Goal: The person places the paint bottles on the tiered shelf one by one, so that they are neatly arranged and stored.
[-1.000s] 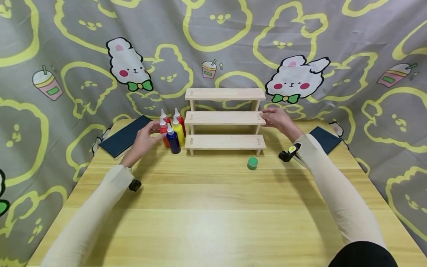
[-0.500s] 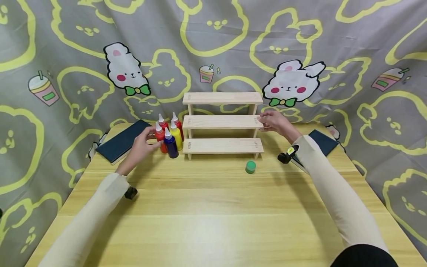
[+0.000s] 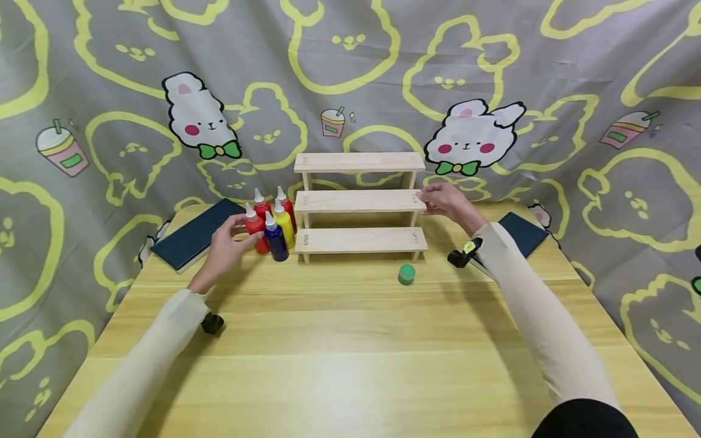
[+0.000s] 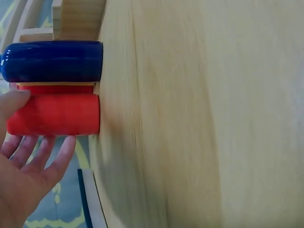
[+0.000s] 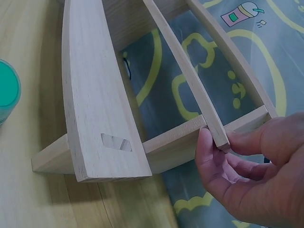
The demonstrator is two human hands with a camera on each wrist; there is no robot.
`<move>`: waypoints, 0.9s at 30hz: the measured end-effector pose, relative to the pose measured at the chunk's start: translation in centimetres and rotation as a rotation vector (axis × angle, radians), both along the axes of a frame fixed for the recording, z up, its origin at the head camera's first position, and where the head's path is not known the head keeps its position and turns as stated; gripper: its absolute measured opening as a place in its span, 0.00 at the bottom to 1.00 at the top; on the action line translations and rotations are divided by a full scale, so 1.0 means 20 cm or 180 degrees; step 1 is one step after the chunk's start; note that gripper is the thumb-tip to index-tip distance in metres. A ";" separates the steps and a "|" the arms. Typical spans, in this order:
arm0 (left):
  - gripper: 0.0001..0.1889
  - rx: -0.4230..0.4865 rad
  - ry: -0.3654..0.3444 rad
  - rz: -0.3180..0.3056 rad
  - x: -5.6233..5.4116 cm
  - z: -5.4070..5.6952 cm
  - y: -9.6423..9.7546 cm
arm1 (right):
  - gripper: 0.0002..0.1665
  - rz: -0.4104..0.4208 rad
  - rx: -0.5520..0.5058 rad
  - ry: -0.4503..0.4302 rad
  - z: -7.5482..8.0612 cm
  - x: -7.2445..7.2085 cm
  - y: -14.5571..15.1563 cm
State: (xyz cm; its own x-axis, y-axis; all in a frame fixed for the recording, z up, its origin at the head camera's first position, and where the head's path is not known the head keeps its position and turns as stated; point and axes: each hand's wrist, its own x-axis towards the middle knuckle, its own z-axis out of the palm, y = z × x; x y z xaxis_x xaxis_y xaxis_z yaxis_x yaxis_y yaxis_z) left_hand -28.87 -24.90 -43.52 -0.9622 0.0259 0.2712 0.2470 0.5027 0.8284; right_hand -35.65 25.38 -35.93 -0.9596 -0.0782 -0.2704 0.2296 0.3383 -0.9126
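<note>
left wrist: red bottle (image 4: 59, 115) — top hidden by left hand (image 4: 23, 183) | right wrist: green jar (image 5: 7, 88) — edge-cropped

The front red bottle (image 3: 255, 227), white-nozzled, stands upright on the worktop (image 3: 339, 347), just beside a blue bottle (image 3: 276, 243). Over to the right, a pale wooden stand (image 3: 358, 201) climbs backward in three steps.

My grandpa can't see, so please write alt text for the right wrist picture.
Fingers of the right hand pinch the end of the middle shelf on a wooden rack. A green tub, cut off by the left edge, sits nearby.
</note>
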 end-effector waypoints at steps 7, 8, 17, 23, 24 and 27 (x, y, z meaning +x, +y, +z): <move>0.28 0.0027 0.0347 0.0261 0.01 0.10 -0.06 | 0.22 0.0008 0.0002 -0.0052 0.01 -0.02 -0.02; 0.29 0.0041 0.0380 0.0299 0.01 0.14 -0.07 | 0.22 0.0009 0.0002 -0.0055 0.01 -0.02 -0.02; 0.29 0.0136 0.0660 0.0377 0.01 0.50 -0.04 | 0.24 -0.0003 -0.0186 -0.0243 0.02 -0.04 0.00; 0.28 0.0206 0.0745 0.0159 -0.03 0.70 0.08 | 0.18 0.0052 -0.0377 -0.0341 0.03 -0.03 0.03; 0.28 0.0209 0.0742 0.0139 -0.04 0.72 0.10 | 0.18 0.0060 -0.0402 -0.0345 0.03 -0.03 0.03; 0.29 0.0247 0.0728 0.0061 -0.09 0.78 0.16 | 0.21 0.0052 -0.0441 -0.0378 0.03 -0.03 0.03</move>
State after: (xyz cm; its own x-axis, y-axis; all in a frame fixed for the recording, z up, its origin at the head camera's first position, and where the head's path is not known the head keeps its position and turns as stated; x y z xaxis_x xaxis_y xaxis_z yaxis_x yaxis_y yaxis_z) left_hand -30.58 -21.64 -28.00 -0.8756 -0.0212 0.4825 0.4236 0.4461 0.7884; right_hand -36.27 25.99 -35.41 -0.9199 -0.1378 -0.3672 0.3340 0.2158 -0.9175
